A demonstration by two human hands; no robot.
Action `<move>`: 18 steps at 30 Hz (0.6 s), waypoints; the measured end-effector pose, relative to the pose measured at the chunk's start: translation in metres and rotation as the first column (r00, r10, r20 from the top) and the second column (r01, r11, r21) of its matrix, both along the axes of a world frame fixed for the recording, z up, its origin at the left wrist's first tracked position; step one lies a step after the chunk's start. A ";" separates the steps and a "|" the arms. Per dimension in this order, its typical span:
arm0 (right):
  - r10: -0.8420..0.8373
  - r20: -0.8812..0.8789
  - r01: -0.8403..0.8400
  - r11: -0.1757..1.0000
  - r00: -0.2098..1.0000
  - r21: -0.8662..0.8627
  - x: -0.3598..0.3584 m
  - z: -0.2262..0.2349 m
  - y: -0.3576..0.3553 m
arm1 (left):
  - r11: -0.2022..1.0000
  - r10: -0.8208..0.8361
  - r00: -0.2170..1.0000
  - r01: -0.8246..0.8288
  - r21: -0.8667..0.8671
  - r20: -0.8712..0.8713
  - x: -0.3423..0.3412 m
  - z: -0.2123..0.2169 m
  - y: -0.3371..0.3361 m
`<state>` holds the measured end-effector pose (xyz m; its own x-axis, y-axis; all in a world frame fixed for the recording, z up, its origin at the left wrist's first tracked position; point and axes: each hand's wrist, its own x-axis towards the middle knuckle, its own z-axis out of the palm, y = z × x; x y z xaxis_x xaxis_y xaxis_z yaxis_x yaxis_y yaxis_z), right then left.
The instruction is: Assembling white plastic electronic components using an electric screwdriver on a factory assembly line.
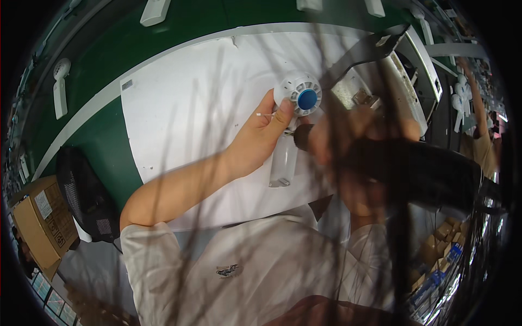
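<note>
Clasped in the left hand (256, 136), toward 1 o'clock from mid-view: a white fan (297, 87), blue cap (307, 99) facing up and handle pointing roughly to 6 o'clock. Gripped near the neck, with the thumb on the round head, probably to stop any turning while leaving most of the handle bare. Apparently closed around a dark tool (429, 169) at 3 o'clock with the right hand (337, 133); too blurred for exact finger positions. Aimed toward 9 o'clock, likely to bring the narrow end to the joint below the head; impossible to tell touching from just apart. Spread beneath, over the green table (111, 149), perhaps to spare the casing from scratches: a white sheet (185, 103). Set near 2 o'clock, seemingly for easy reach by the right arm: a white-edged case (430, 62). Laid well apart at 10 o'clock, outside the sheet: another fan (60, 89). Standing between 8 and 9 o'clock: a cardboard box (46, 220).
</note>
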<state>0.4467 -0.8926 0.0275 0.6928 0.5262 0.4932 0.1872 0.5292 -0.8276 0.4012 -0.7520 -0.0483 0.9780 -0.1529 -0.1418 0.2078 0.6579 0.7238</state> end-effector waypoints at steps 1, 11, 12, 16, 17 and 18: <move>0.025 0.020 -0.025 1.000 0.999 -0.007 0.003 0.000 0.000 | 1.000 0.004 1.000 -0.004 0.016 0.008 0.000 0.001 -0.001; -0.528 0.434 0.450 0.849 0.730 0.276 0.010 0.040 -0.025 | 0.996 -0.058 0.993 0.050 -0.077 -0.101 0.000 -0.002 0.000; -0.535 0.440 0.480 0.844 0.721 0.239 0.010 0.039 -0.022 | 0.995 -0.058 0.993 0.050 -0.085 -0.101 -0.001 -0.002 0.001; -0.377 0.254 0.331 0.921 0.890 0.207 -0.002 0.038 -0.021 | 0.994 -0.068 0.995 0.061 -0.094 -0.075 -0.001 -0.003 0.002; -0.315 0.199 0.274 0.939 0.928 0.208 -0.006 0.034 -0.018 | 0.994 -0.064 0.995 0.057 -0.094 -0.077 -0.001 -0.004 0.001; -0.244 0.135 0.212 0.953 0.960 0.216 -0.012 0.027 -0.014 | 0.994 -0.061 0.997 0.055 -0.096 -0.053 -0.002 -0.007 0.001</move>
